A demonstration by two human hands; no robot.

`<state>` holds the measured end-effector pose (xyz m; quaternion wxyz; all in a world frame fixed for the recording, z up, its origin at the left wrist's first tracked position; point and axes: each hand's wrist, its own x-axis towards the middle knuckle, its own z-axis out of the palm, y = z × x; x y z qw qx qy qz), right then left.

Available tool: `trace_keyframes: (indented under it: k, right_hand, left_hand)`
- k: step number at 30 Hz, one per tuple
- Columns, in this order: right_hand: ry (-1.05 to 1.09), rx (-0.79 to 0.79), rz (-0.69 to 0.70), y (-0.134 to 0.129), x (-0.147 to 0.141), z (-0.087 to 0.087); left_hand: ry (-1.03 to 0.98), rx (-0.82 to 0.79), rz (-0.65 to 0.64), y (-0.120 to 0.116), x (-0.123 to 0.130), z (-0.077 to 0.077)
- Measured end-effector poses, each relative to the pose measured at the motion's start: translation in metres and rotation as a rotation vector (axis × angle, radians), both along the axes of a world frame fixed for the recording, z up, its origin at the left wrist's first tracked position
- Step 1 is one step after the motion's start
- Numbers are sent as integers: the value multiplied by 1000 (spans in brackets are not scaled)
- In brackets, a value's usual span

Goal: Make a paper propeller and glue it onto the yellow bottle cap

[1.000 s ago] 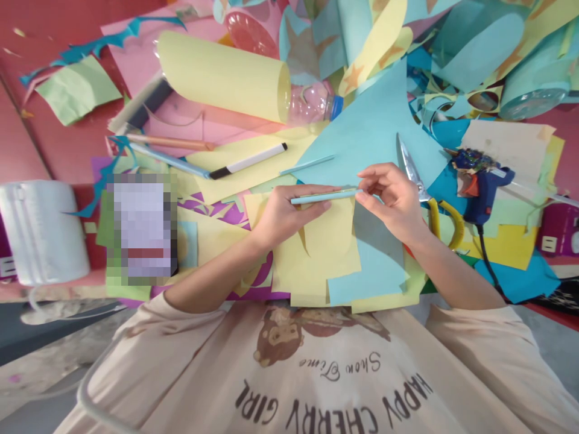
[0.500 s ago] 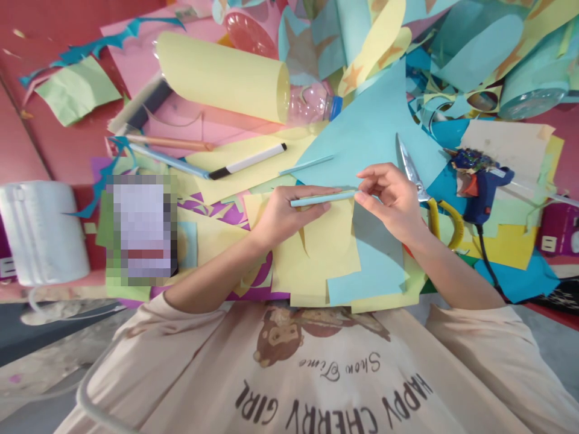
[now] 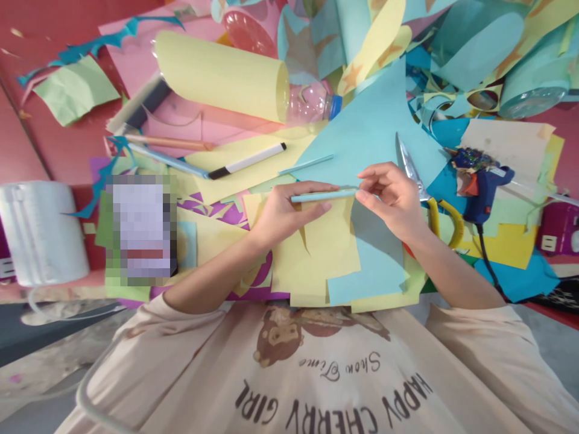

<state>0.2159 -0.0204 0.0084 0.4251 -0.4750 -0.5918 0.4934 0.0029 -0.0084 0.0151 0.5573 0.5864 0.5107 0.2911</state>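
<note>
A narrow light-blue folded paper strip (image 3: 323, 195) lies across my left hand (image 3: 289, 208), gripped between the thumb below and the fingers above. At its right end, my right hand (image 3: 391, 196) has the thumb tip against the strip, with the fingers curled above; the exact contact is partly hidden. Yellow paper sheets (image 3: 316, 253) and a light-blue sheet (image 3: 373, 265) lie beneath the hands. Just beyond them rests a thin blue paper piece (image 3: 307, 164). Scissors with yellow handles (image 3: 434, 217) lie right beside my right hand, blades pointing away.
A blue glue gun (image 3: 484, 187) lies at the right with its cord. Beyond the hands are a marker (image 3: 248, 161) and a plastic bottle wrapped in yellow paper (image 3: 226, 75). A blurred-out device (image 3: 142, 229) and a white case (image 3: 45, 232) sit on the left.
The strip has turned slightly in my left hand, so less of the yellowish edge behind it shows. Both hands stay almost in place.
</note>
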Motion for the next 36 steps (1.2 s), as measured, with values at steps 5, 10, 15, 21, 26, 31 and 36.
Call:
trace_keyframes:
  k: [5,10,15,21,26,31,36]
  right_hand:
    - [-9,7,-26,0,1,-1]
    - [-92,-17,29,1,-1,1]
    - [-142,6,85,0,-4,3]
    - [-110,42,40,1,-5,3]
    - [-133,33,45,1,-5,3]
    - [-162,24,52,1,-4,0]
    - [-189,9,43,2,-3,0]
  left_hand:
    - [-69,51,96,2,-1,-3]
    - [-28,77,58,0,0,-7]
    - [-30,51,-1,-1,0,-8]
    - [-85,3,25,1,0,-8]
    - [-34,45,42,0,0,-9]
    - [-31,65,38,0,1,-8]
    - [-37,58,42,0,1,-7]
